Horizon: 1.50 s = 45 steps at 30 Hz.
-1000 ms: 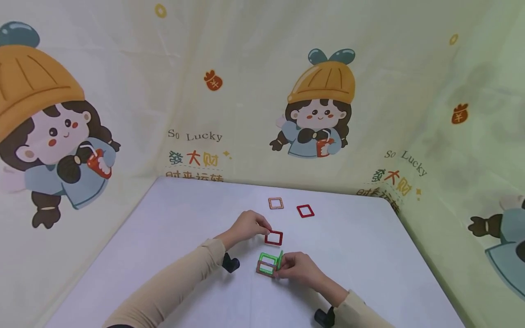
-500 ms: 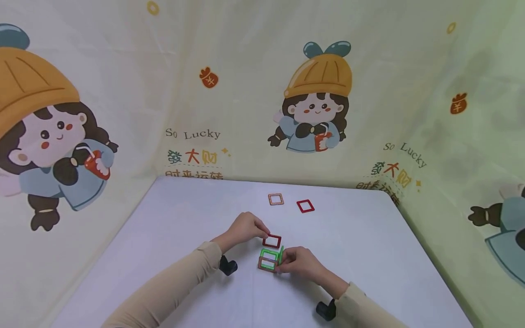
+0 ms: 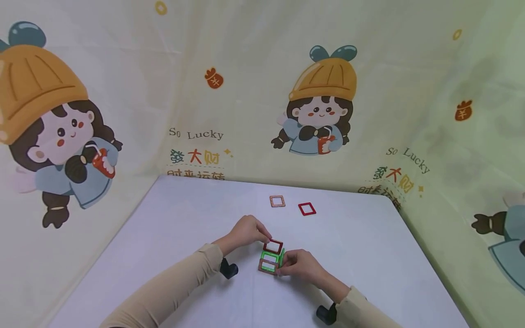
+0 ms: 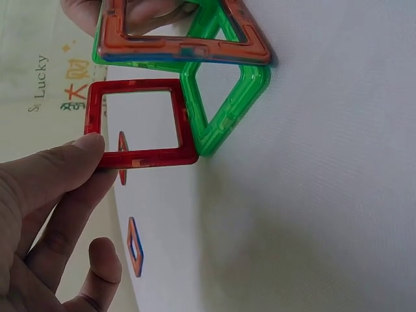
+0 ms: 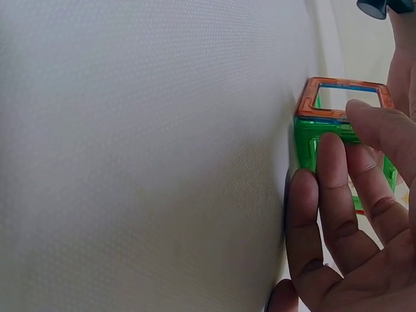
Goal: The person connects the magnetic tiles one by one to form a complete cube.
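My left hand [image 3: 246, 231] pinches a red square magnetic tile [image 4: 185, 130] by one edge, between thumb and fingers. The tile's opposite edge meets a green square tile [image 4: 231, 116] of a small structure on the table. That structure also has an orange square tile [image 4: 162, 49] on the near side and another green tile [image 3: 282, 258] upright at its right. On the right side, my right hand [image 3: 303, 265] holds the structure, its thumb on the orange tile and its fingers against the green one. Part of the structure is hidden behind these fingers in the right wrist view.
Farther back on the white table [image 3: 197, 205] lie a loose orange square tile [image 3: 270, 202] and a loose red square tile [image 3: 313, 207]. Black wrist cameras [image 3: 229, 269] hang below both wrists. A printed cloth [image 3: 246, 114] stands behind the table.
My left hand has brought the red tile nearer to me, from apart behind the green tiles to meeting them. The right hand has stayed at the structure, with only a slight shift.
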Tool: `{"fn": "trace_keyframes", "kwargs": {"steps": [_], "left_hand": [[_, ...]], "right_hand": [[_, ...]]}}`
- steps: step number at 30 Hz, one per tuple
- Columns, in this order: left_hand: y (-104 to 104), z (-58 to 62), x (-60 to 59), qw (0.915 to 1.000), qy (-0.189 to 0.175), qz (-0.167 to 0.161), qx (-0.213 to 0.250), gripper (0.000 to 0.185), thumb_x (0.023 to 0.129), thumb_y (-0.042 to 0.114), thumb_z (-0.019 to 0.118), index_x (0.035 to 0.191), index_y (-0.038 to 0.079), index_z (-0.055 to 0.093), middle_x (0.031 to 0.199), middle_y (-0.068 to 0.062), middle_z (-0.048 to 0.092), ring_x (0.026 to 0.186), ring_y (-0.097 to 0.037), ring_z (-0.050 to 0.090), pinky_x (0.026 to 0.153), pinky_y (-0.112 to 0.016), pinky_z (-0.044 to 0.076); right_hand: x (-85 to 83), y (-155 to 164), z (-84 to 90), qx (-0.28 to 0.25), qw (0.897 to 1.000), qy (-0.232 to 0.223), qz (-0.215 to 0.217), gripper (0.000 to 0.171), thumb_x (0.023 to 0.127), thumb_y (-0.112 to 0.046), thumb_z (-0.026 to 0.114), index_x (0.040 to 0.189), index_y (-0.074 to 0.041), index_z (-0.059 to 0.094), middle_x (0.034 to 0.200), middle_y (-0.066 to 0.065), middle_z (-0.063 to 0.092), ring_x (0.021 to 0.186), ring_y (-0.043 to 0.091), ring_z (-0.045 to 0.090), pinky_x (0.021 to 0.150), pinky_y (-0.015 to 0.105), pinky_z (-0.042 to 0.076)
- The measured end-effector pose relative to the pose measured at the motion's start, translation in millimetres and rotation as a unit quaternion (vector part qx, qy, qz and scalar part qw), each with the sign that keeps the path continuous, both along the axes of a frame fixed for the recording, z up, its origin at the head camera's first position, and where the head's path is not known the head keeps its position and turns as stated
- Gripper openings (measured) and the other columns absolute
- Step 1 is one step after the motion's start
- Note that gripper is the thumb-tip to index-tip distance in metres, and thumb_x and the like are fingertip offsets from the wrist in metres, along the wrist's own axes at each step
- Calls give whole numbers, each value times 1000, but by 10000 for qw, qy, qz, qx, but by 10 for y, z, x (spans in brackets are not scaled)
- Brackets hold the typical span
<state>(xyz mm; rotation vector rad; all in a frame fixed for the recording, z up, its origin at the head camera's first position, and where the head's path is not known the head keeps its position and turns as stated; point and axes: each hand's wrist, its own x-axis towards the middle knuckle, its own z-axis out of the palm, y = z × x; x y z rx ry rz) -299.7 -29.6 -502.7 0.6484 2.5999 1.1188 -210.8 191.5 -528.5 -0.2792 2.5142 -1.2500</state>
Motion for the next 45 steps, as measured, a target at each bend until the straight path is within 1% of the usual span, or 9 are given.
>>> {"fn": "trace_keyframes", "kwargs": {"steps": [6, 13, 17, 21, 27, 31, 35, 40, 45], "left_hand": [[16, 27, -5, 10000, 65, -32, 2, 6, 84, 17, 86, 84, 23, 85, 79, 12, 76, 79, -10, 58, 72, -29, 45], [1, 36, -30, 9997, -43, -116, 198, 7, 83, 15, 86, 82, 22, 84, 78, 12, 76, 78, -9, 61, 73, -30, 45], [-19, 37, -62, 9994, -91, -179, 274, 8, 83, 14, 86, 83, 22, 84, 80, 12, 76, 79, -9, 61, 74, -29, 46], [-28, 52, -102, 9990, -179, -250, 322, 8, 83, 14, 86, 86, 21, 84, 81, 11, 76, 82, -8, 62, 75, -30, 47], [0, 31, -144, 9984, -396, -334, 220, 6, 83, 20, 87, 87, 21, 83, 82, 11, 76, 84, -8, 62, 77, -31, 47], [34, -61, -167, 9986, -418, -315, 82, 16, 88, 37, 80, 86, 21, 82, 83, 12, 74, 81, -9, 59, 71, -29, 47], [54, -148, -308, 9990, -438, 5, 109, 30, 92, 47, 71, 84, 20, 81, 84, 10, 74, 79, -11, 58, 68, -30, 47], [165, -224, -611, 9983, -426, 407, -31, 32, 93, 47, 69, 85, 17, 80, 83, 5, 74, 77, -13, 59, 65, -30, 47], [263, -243, -994, 9940, 78, 1033, -353, 32, 93, 44, 68, 84, 14, 76, 76, 4, 70, 69, -14, 57, 61, -29, 44]], "right_hand": [[-49, 0, 9, 19, 10000, -2, 16, 18, 83, -24, 87, 85, -12, 73, 76, -6, 71, 78, 13, 55, 68, 27, 41], [-112, -3, 36, 21, 10000, 39, 47, 18, 83, -23, 87, 87, -11, 74, 78, -4, 73, 78, 13, 56, 69, 28, 41], [-151, 35, 62, 2, 9998, -107, 170, 16, 85, -21, 85, 92, -11, 75, 83, -3, 74, 80, 13, 58, 70, 29, 44], [-189, 121, 113, -19, 9997, -243, -43, 12, 88, -14, 79, 99, -9, 76, 87, 0, 74, 81, 14, 60, 71, 29, 47], [-265, 186, 45, -16, 9961, 359, -807, 18, 89, -14, 78, 106, -11, 74, 85, -1, 68, 80, 15, 56, 68, 28, 46], [-284, 204, -123, 60, 9965, 596, -583, 28, 89, -11, 77, 116, -13, 73, 85, -3, 63, 81, 15, 57, 69, 24, 47], [-277, 188, -186, 39, 9971, 665, -381, 26, 90, -9, 74, 116, -13, 75, 89, -3, 65, 85, 16, 58, 71, 23, 47], [-222, 184, -171, 27, 9972, 604, -446, 22, 91, -10, 75, 113, -11, 77, 90, -2, 67, 86, 16, 59, 72, 22, 49], [-146, 179, -130, 8, 9960, 770, -446, 19, 89, -9, 76, 107, -11, 77, 86, -4, 67, 81, 11, 58, 69, 21, 47]]}}
